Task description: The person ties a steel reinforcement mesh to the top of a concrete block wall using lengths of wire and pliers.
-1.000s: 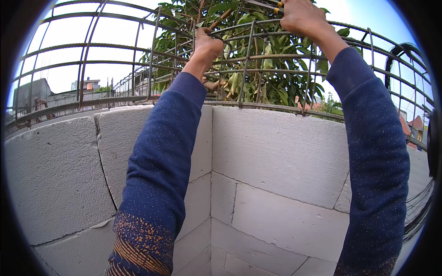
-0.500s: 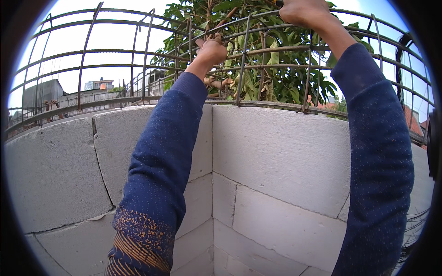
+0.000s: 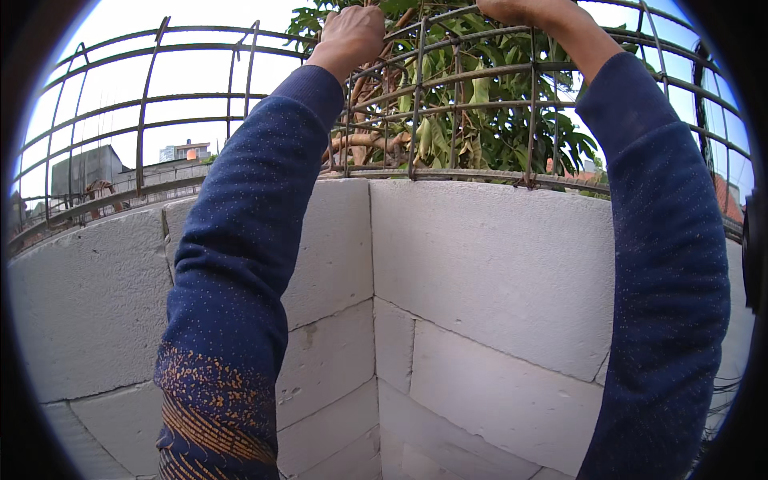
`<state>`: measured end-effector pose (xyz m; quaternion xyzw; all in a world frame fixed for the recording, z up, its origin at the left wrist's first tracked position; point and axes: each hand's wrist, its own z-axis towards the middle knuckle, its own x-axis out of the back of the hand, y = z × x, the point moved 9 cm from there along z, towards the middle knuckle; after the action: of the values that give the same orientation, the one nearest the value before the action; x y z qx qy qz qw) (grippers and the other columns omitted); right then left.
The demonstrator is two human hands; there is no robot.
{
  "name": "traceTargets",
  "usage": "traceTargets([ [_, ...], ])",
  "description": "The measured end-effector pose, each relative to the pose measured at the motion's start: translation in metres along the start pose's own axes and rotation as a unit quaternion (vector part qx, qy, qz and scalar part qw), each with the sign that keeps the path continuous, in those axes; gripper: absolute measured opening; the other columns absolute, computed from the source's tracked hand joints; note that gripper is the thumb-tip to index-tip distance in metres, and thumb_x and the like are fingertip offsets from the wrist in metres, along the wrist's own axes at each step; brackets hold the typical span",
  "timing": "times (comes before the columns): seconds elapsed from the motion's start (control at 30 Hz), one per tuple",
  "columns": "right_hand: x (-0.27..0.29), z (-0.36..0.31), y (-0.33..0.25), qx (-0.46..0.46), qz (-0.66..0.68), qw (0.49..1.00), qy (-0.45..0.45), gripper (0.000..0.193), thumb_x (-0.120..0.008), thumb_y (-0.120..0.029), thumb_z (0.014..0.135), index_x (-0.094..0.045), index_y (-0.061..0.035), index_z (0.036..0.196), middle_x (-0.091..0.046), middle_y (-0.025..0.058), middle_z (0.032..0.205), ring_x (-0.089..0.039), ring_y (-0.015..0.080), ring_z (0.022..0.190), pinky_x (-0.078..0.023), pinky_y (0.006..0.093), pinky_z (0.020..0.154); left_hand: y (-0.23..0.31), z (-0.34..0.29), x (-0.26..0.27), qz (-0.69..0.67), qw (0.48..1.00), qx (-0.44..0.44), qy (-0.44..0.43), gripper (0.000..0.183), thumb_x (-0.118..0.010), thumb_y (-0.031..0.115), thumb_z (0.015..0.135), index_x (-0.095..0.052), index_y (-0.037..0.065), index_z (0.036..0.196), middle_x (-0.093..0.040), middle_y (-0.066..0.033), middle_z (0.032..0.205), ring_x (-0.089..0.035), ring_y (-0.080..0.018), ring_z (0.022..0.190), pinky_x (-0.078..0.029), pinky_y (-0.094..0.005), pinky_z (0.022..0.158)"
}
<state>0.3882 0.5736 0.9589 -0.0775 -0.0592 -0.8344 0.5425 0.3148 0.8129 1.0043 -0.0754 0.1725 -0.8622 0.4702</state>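
My left hand (image 3: 350, 37) is raised to the upper bars of a steel rebar cage (image 3: 418, 84), near the corner of the block wall. Its fingers are curled closed, and what they grip is hidden behind the hand. Further right, my right hand (image 3: 532, 11) is up at the cage's top bar, partly cut off by the upper edge of the view. Its fingers look closed; whatever is in them lies out of sight. Both arms reach upward in dark blue sleeves.
A white block wall (image 3: 488, 264) forms an inside corner below the cage. Leafy branches (image 3: 480, 104) press close behind the bars, with a thick branch (image 3: 372, 142) low among them. Buildings (image 3: 186, 150) stand far off to the left.
My left hand has moved up and slightly left, from the middle bars to the upper ones. My right hand has risen a little, and the dark handle end beside it has left the view.
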Motion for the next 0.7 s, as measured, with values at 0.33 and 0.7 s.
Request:
traceTargets([
  [0.33,-0.005,0.009,0.017,0.079,-0.001,0.996,0.047,0.026,-0.06,-0.012,0.076,-0.076,-0.0001,0.093,-0.073,0.0227,0.096,-0.072,0.0333,0.093,-0.056,0.0406,0.078,-0.019,0.022,-0.108,0.398,0.855,-0.315,-0.11,0.02,-0.059,0.016,0.084,-0.075,0.004,0.087,-0.067,-0.0147,0.083,-0.066,-0.0265,0.077,-0.05,-0.0438,0.067],
  [0.7,-0.009,0.022,0.017,0.079,-0.004,0.995,0.058,0.026,-0.06,-0.012,0.075,-0.077,-0.0031,0.093,-0.073,0.0225,0.098,-0.071,0.0337,0.095,-0.056,0.0399,0.08,-0.023,0.026,-0.132,0.326,0.818,-0.467,-0.075,0.016,-0.063,0.019,0.077,-0.069,0.011,0.065,-0.064,-0.0054,0.063,-0.061,-0.0256,0.058,-0.047,-0.0439,0.056],
])
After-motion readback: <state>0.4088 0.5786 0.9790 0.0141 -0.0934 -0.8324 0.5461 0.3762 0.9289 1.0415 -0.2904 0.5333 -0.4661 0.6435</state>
